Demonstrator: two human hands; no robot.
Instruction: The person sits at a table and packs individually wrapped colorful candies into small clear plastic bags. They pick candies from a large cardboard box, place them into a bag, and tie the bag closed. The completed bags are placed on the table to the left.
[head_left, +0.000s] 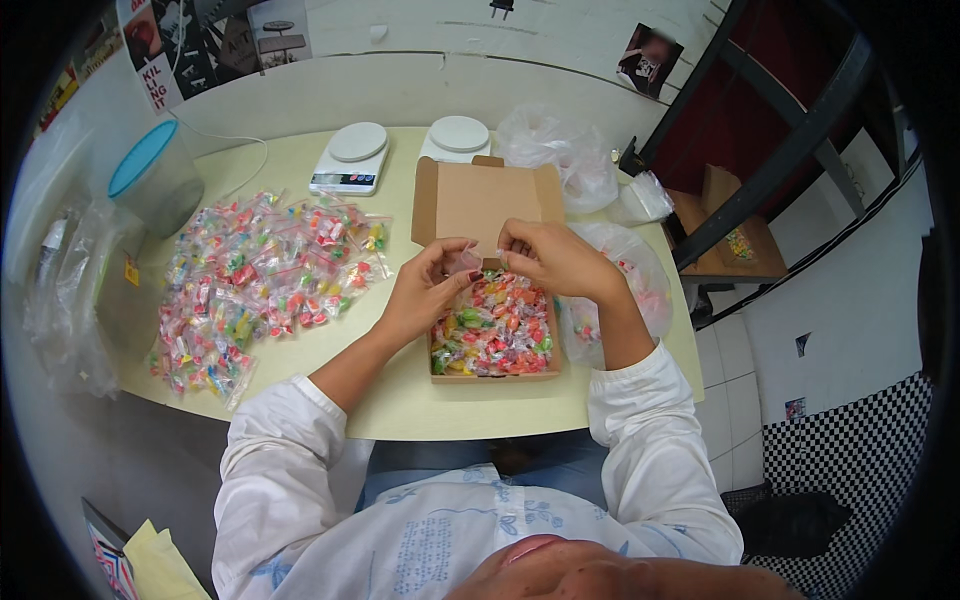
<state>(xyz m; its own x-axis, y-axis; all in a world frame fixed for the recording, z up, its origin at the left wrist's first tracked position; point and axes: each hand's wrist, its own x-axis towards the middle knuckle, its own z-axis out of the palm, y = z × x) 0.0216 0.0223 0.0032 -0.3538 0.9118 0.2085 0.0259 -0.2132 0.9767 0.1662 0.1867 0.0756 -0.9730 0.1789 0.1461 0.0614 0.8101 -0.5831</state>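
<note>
My left hand (439, 279) pinches a small clear plastic bag (470, 259) above the far left part of an open cardboard box (495, 379). Wrapped candies (499, 322) in red, orange, yellow and green fill the box, and its lid (487, 199) is folded back. My right hand (559, 259) hovers over the box's far right corner with its fingers bent together. A bit of clear material shows at its fingertips, too small to name. To the left lies a wide pile of small zip bags (262, 277) packed with candies.
Two white kitchen scales (349, 159) (459, 135) stand at the table's back. Plastic bags (555, 154) (622, 270) lie right of the box. A tub with a blue lid (144, 159) stands at left. A dark metal frame (780, 150) rises on the right.
</note>
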